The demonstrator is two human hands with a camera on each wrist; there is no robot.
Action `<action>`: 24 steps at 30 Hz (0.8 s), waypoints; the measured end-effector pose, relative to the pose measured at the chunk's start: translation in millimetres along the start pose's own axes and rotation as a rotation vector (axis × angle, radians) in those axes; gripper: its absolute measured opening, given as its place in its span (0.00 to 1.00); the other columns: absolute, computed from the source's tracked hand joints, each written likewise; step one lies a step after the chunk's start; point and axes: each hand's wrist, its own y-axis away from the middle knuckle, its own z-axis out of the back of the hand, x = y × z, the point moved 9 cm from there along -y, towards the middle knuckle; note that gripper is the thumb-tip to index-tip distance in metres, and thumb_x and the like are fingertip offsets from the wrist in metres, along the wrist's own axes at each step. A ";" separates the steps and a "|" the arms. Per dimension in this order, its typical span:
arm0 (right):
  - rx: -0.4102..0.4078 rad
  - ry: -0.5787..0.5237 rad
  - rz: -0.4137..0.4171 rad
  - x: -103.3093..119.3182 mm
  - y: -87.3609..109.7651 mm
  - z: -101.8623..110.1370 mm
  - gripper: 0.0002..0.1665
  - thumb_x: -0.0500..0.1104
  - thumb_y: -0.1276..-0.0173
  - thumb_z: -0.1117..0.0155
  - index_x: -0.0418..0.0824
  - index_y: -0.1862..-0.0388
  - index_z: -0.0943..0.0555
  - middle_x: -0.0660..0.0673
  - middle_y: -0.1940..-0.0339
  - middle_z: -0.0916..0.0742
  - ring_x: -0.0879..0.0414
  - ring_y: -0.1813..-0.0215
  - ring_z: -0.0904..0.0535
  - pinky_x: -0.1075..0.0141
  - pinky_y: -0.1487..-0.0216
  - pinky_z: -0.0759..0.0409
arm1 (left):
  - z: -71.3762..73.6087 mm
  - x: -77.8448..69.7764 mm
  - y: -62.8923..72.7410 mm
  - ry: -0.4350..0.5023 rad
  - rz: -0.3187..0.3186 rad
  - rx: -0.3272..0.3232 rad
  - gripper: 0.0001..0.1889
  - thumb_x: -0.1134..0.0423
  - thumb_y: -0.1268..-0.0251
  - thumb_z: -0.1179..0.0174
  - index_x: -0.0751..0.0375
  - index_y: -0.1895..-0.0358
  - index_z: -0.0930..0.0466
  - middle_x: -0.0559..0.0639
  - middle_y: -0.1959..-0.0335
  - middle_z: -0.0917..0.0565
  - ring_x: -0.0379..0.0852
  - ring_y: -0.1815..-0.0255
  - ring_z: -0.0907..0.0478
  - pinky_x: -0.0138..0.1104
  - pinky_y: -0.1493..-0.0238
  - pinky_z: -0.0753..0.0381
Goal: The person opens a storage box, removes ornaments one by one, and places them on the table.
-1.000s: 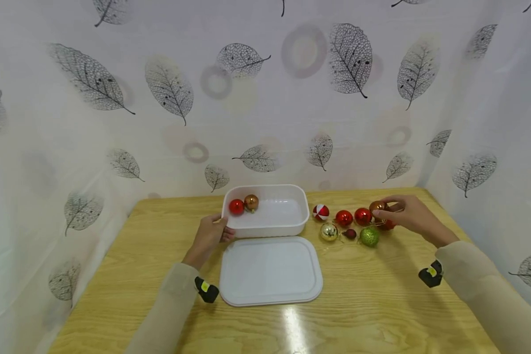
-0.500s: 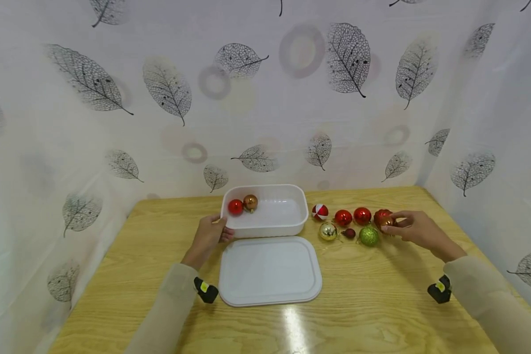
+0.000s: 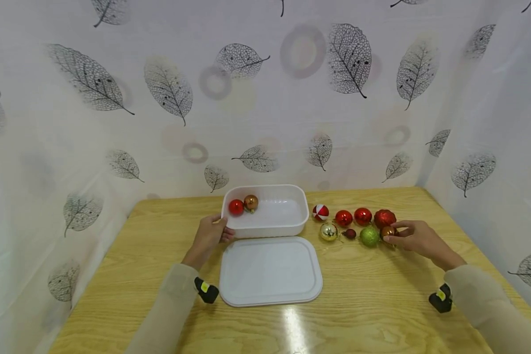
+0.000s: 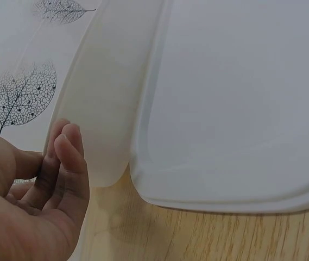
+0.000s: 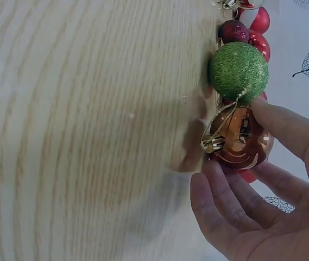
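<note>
My right hand [image 3: 416, 239] pinches a shiny copper Christmas bauble [image 5: 244, 136] between thumb and fingers, low at the table surface. In the right wrist view, the bauble's gold cap and string face left, and a glittery green bauble [image 5: 238, 73] is right beside it. A textured red bauble [image 3: 385, 219] lies just behind. My left hand [image 3: 209, 238] holds the near left corner of a white plastic box [image 3: 265, 231], fingers curled at its outer wall. Inside that box lie a red bauble [image 3: 236, 207] and a second copper bauble [image 3: 250, 202].
A white lid [image 3: 271, 271] lies flat in front of the box. Right of the box are a red-and-white bauble [image 3: 320, 212], a gold bauble [image 3: 329, 231], a small dark red bauble [image 3: 349, 234] and two shiny red baubles [image 3: 343, 218]. A leaf-print curtain [image 3: 265, 123] stands behind the table.
My right hand has brought the copper bauble forward and slightly right, from above the red baubles down beside the green one. The left hand and the box stay in place.
</note>
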 end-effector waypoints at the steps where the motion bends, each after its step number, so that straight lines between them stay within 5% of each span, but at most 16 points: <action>1: 0.001 0.001 0.000 -0.6 0.0 -0.5 0.47 0.57 0.30 0.31 0.21 0.30 0.34 0.23 0.47 0.18 0.45 0.56 0.15 0.53 0.57 0.13 | -0.1 -0.1 -0.1 0.001 0.000 -0.002 0.24 0.62 0.17 0.54 0.76 0.28 0.37 0.57 0.71 0.15 0.41 0.74 0.17 0.27 0.70 0.17; 24: -0.008 0.020 0.007 -1.6 0.2 -2.6 0.44 0.54 0.31 0.29 0.21 0.33 0.31 0.25 0.49 0.15 0.45 0.56 0.14 0.54 0.56 0.16 | -0.3 -1.3 -0.1 0.007 -0.023 0.007 0.24 0.63 0.17 0.53 0.76 0.28 0.37 0.57 0.72 0.14 0.41 0.74 0.17 0.28 0.71 0.16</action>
